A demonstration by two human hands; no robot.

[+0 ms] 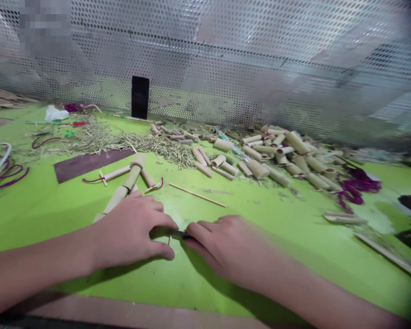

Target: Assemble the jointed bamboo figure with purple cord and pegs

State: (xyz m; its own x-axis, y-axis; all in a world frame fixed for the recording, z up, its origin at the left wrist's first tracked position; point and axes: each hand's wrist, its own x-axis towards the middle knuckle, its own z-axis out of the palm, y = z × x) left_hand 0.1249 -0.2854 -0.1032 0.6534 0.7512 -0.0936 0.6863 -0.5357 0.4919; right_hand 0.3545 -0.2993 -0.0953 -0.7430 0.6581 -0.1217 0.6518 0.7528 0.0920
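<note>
My left hand [133, 233] rests on the green table [226, 283], its thumb and forefinger pinched on a thin bamboo stick [170, 239]. Facing it, my right hand [226, 249] grips a small dark blade [182, 235] whose tip meets the stick between the two hands. A bamboo assembly [128, 180] of tubes tied with red cord lies just beyond my left hand. A loose thin stick [197, 194] lies past both hands.
A heap of cut bamboo tubes [281, 155] covers the right middle, beside purple cord [354, 187]. Bamboo shavings [123, 141] and a dark strip [89, 164] lie left. A black phone [140, 97] leans on the perforated metal wall [226, 59]. Cords [3, 171] lie far left.
</note>
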